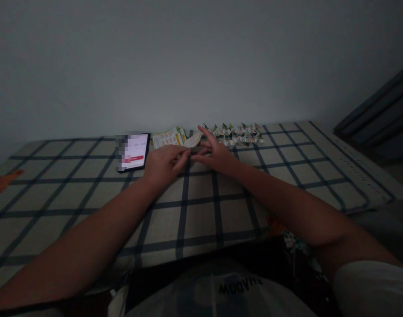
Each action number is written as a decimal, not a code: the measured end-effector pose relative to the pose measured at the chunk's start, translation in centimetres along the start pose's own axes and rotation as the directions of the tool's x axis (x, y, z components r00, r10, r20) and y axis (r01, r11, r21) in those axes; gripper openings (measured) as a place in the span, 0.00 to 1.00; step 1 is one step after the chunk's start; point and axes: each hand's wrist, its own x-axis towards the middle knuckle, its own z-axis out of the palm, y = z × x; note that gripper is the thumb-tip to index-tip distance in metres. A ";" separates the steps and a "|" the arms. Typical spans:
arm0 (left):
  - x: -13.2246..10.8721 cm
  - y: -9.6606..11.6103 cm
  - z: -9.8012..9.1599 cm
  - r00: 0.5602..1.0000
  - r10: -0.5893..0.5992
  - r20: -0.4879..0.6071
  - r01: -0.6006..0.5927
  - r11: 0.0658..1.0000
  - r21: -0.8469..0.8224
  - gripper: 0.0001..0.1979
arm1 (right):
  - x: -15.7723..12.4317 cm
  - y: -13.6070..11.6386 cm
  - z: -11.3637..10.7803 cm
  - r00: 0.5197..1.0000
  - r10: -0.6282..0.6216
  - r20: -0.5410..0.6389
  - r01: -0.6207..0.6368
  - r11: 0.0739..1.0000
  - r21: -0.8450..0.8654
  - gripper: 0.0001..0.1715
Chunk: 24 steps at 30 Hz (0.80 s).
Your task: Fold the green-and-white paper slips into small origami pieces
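My left hand [164,162] is closed, thumb and fingers pinching a piece of pale printed paper [192,140] that curves up between my hands. Its lower part, dark and narrow, runs across to my right hand [217,154]. There the thumb and lower fingers close on the paper's right end, while the index finger points up beside it. Just behind my left hand lie printed paper sheets [168,138] in green, yellow and white. Beyond my right hand, several small folded paper pieces [244,135] with pointed tips stand in rows.
A phone [135,152] with a lit screen lies left of the sheets. A checked cloth [201,220] covers the table, which meets a plain wall [201,61] at the back. An orange patch [5,181] shows at the left edge, and a dark curtain [382,114] hangs at the right.
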 end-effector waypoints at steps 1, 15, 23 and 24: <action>-0.1 0.1 0.1 0.999 0.031 0.007 -0.031 0.998 -0.045 0.20 | 0.0 -0.1 0.1 1.000 0.004 0.002 -0.004 0.999 0.045 0.64; 0.2 -1.3 1.5 0.996 -0.014 -0.085 -0.009 0.965 -0.262 0.35 | 0.2 1.2 -1.3 0.999 0.002 0.032 -0.001 0.999 -0.034 0.55; 0.3 -1.8 1.7 0.972 -0.151 0.181 0.210 0.906 -0.368 0.26 | 0.7 1.8 -1.4 0.997 0.061 0.048 -0.068 0.988 0.142 0.44; 0.2 -1.7 1.7 0.959 -0.174 0.223 0.251 0.886 -0.390 0.25 | 0.7 1.8 -1.5 0.996 0.074 0.042 -0.079 0.987 0.140 0.40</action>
